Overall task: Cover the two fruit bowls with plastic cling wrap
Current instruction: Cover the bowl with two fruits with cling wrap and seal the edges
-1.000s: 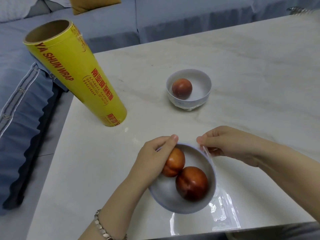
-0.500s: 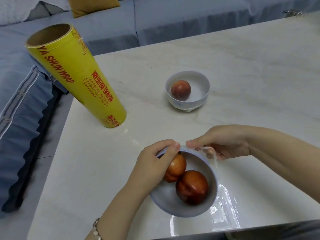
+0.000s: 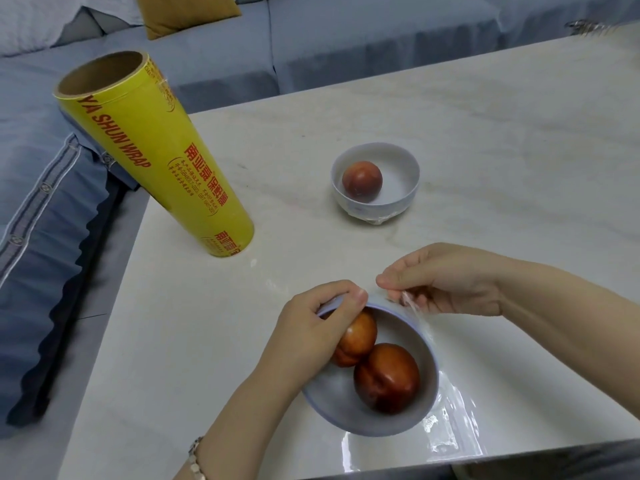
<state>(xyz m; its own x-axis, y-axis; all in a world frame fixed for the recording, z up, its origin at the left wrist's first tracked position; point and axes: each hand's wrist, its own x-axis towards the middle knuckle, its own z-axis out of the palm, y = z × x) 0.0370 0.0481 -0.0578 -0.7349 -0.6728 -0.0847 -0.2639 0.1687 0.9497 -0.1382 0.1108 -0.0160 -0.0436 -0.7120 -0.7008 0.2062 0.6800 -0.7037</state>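
A white bowl (image 3: 325,403) with two red-brown fruits (image 3: 386,377) stands near the table's front edge on a loose sheet of clear cling wrap (image 3: 446,431). My left hand (image 3: 318,323) pinches the bowl's far left rim. My right hand (image 3: 446,282) pinches a bunched edge of the wrap at the far right rim. A second white bowl (image 3: 401,199) farther back holds one fruit (image 3: 362,181), with film bunched under its base. The yellow cling wrap roll (image 3: 156,157) stands upright at the left.
The pale marble table (image 3: 502,150) has its left edge beside a blue sofa (image 3: 52,202). More sofa cushions run behind the far edge. A metal object (image 3: 585,27) shows at the far right corner.
My right hand has moved left along the near bowl's far rim, drawing the wrap edge toward my left hand. The left hand keeps its hold on the rim.
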